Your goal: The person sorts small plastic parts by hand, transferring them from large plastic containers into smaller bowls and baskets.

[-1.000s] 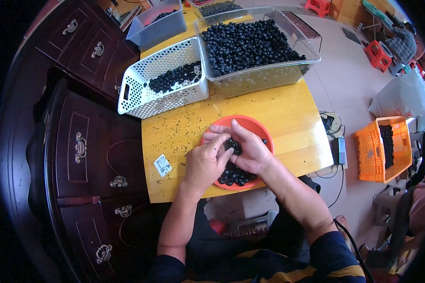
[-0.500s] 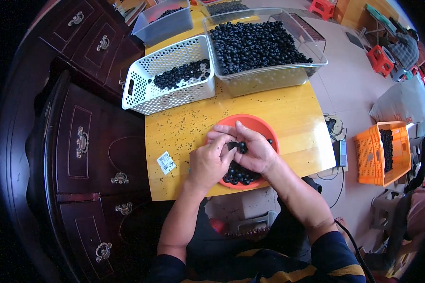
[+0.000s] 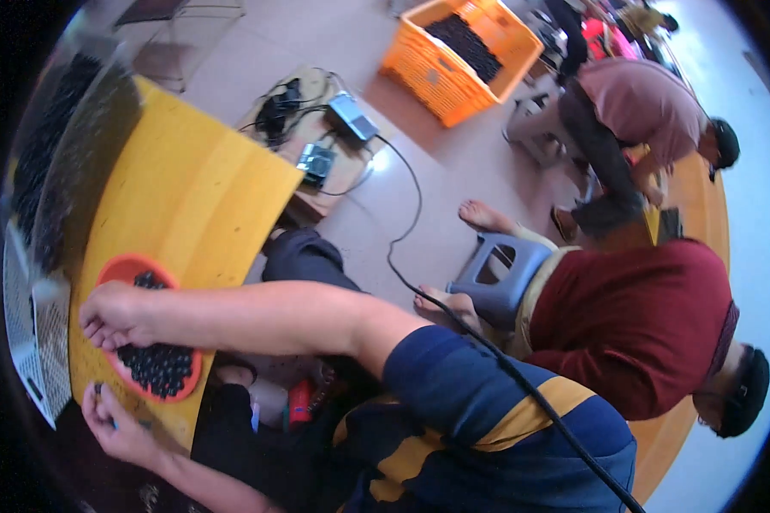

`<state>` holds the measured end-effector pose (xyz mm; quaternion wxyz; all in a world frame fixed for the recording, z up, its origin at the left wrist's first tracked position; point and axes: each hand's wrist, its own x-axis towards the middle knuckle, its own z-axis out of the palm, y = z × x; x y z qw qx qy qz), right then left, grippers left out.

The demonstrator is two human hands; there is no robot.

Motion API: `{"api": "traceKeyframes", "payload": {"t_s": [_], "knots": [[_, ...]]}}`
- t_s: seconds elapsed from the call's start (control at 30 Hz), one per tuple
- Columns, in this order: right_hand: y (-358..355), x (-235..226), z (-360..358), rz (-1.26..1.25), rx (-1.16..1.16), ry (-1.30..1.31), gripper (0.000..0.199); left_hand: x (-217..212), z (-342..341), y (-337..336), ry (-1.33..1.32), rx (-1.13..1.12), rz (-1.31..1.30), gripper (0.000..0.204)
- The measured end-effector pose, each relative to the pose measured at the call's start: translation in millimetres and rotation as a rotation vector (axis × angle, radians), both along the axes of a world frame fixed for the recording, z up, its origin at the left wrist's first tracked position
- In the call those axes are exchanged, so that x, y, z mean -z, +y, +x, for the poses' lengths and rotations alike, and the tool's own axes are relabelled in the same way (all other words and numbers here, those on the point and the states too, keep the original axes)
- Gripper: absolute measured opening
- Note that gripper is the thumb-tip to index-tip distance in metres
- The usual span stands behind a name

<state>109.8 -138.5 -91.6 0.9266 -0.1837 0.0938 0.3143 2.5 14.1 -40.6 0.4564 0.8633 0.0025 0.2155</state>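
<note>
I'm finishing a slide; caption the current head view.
Right hand at an orange bowl of small black pieces, left hand beside it.

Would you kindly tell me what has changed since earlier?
The view swung right, bringing a co-worker's red top into sight. The left hand parted from the right hand, moving leftward off the bowl; the right is partly over it. What each holds is unclear. The bowl remains on the table, black pieces inside, the crate on the floor.
</note>
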Motion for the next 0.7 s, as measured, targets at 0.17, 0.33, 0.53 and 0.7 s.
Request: {"api": "traceKeyframes", "payload": {"t_s": [0.17,0.33,0.53,0.7], "knots": [[-15.2,-10.3,-3.0,-0.263,0.124,-0.113,0.012,14.3,-18.9,24.2,-0.003,-0.012,0.109,0.025],[-35.4,-26.0,-16.2,-0.312,0.051,-0.257,0.008,5.8,-20.0,12.7,-0.078,0.008,0.282,0.026],[-48.1,-50.9,-31.3,-0.4,-0.178,-0.532,0.017,-17.9,4.1,-3.9,-0.098,-0.075,0.3,0.027],[-50.8,-54.0,-37.4,-0.132,-0.322,-0.55,0.02,-11.4,22.9,17.2,-0.195,0.014,0.2,0.032]]}}
